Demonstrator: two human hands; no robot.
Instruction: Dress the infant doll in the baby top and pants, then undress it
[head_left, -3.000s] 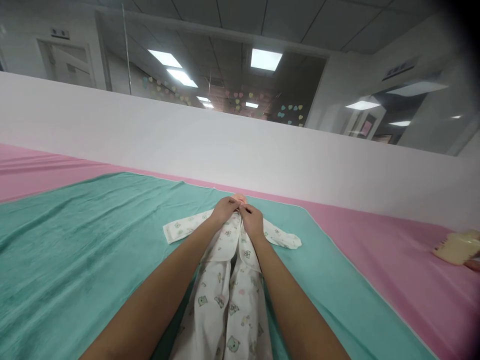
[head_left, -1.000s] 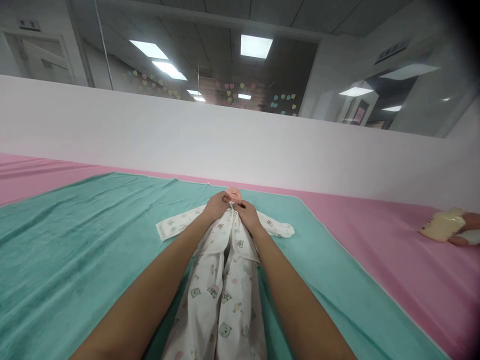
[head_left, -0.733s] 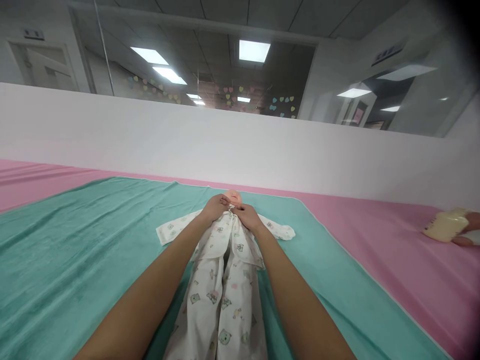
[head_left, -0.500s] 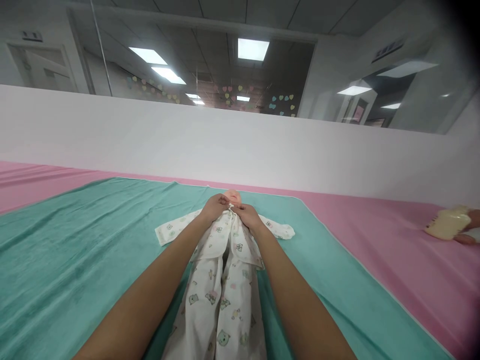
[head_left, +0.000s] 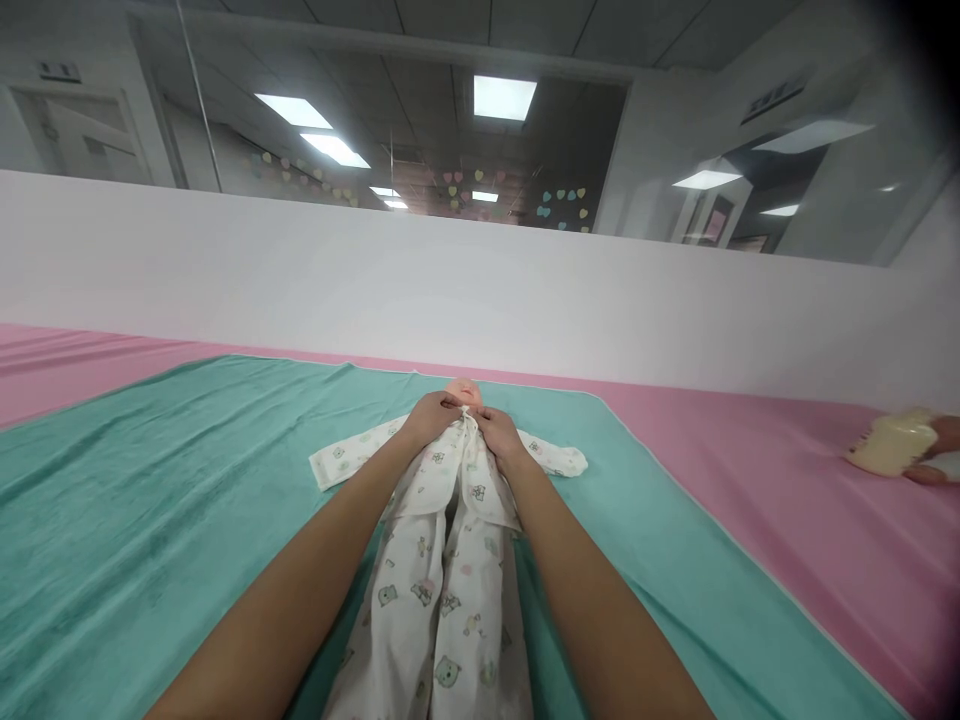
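A doll (head_left: 466,391) lies on its back, with only its head showing past my hands. It wears a white baby shirt (head_left: 429,487) with small bear prints, both sleeves spread out sideways. Matching white baby trousers (head_left: 411,610) stretch toward me. My left hand (head_left: 430,418) pinches at the left of the shirt's neckline, just below the chin. From the right, my right hand (head_left: 496,430) grips the same neckline with bent fingers. Between them a small white tie or gather (head_left: 469,415) shows at the collar. The shirt's front edges part lower down. My fingertips are partly hidden.
A wrinkled green blanket (head_left: 187,480) lies under the doll, over a pink sheet (head_left: 750,450). A low white wall (head_left: 375,290) with glass above stands behind. At the right edge is a pale yellow object (head_left: 891,443) beside a skin-coloured shape, cut off by the frame.
My hands stay at the neckline, with small finger movements. The fingers drew slightly apart, and a white tie or gather came into sight between them. The view shifted slightly.
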